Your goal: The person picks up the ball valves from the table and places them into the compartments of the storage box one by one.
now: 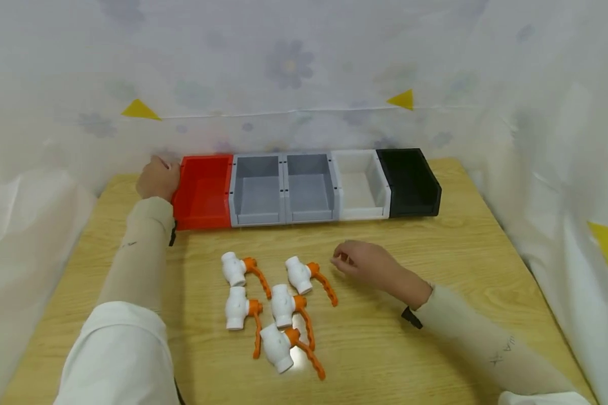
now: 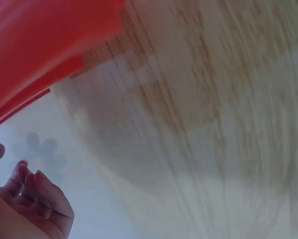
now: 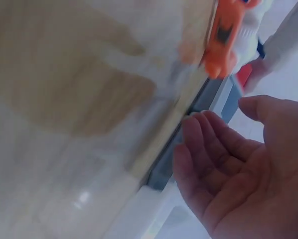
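My left hand (image 1: 159, 177) is just left of the red bin (image 1: 204, 194), its fingers loosely curled. In the left wrist view those fingers (image 2: 52, 196) hold nothing and sit below the bin's red wall (image 2: 39, 45). My right hand (image 1: 372, 267) hovers over the table, right of the nearest ball valve (image 1: 299, 275). Its relaxed, bent fingers (image 3: 223, 144) hold nothing in the right wrist view. Several white ball valves with orange lever handles lie grouped at the table's middle, among them one at the left (image 1: 236, 308) and one at the front (image 1: 277, 347).
Joined in a row with the red bin are two grey bins (image 1: 257, 218) (image 1: 311, 215), a white bin (image 1: 363, 212) and a black bin (image 1: 415, 208) along the back of the wooden table (image 1: 436, 349). A flowered white curtain (image 1: 294, 67) hangs behind and at the sides.
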Action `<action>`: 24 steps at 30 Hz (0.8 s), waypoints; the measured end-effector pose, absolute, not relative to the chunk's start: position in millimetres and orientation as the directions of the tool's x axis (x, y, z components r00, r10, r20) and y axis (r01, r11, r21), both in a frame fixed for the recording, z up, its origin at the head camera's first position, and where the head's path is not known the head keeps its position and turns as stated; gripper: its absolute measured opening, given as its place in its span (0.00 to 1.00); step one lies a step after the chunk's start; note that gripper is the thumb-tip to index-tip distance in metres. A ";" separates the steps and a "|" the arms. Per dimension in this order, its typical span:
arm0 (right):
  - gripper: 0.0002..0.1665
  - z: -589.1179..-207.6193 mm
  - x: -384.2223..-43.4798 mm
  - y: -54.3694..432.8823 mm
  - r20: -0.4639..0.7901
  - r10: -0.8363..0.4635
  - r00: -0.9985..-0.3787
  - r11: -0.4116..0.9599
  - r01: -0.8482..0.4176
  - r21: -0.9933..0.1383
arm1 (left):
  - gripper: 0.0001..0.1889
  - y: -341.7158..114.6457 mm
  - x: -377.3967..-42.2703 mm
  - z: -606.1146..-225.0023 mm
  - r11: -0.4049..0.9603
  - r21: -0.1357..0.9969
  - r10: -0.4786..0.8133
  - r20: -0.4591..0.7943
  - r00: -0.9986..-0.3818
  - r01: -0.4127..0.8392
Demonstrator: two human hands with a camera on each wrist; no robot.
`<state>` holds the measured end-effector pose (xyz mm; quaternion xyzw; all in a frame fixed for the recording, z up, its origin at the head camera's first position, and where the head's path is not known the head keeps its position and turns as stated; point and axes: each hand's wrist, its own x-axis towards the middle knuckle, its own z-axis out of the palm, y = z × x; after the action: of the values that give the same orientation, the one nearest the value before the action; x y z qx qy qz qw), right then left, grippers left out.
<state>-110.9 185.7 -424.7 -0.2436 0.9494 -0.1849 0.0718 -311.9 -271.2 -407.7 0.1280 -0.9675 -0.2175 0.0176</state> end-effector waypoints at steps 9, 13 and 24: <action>0.19 -430.4 -79.0 176.9 -0.183 -0.487 -0.854 0.814 -0.368 -0.450 | 0.31 -258.2 -318.1 -400.2 0.919 0.344 -0.209 0.010 -0.978 -0.193; 0.19 -432.6 -74.7 173.1 -0.185 -0.484 -0.855 0.815 -0.363 -0.451 | 0.34 -251.5 -318.0 -403.8 0.929 0.279 -0.257 0.008 -0.966 -0.245; 0.14 -433.4 -72.7 164.4 -0.180 -0.434 -0.883 0.820 -0.304 -0.486 | 0.32 -235.8 -318.0 -409.9 0.912 0.312 -0.315 0.121 -0.941 -0.265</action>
<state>-72.7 164.4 -433.4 -0.1956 0.9431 -0.2278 0.1426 -318.0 -235.8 -409.9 0.1490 -0.9741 -0.1473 0.0846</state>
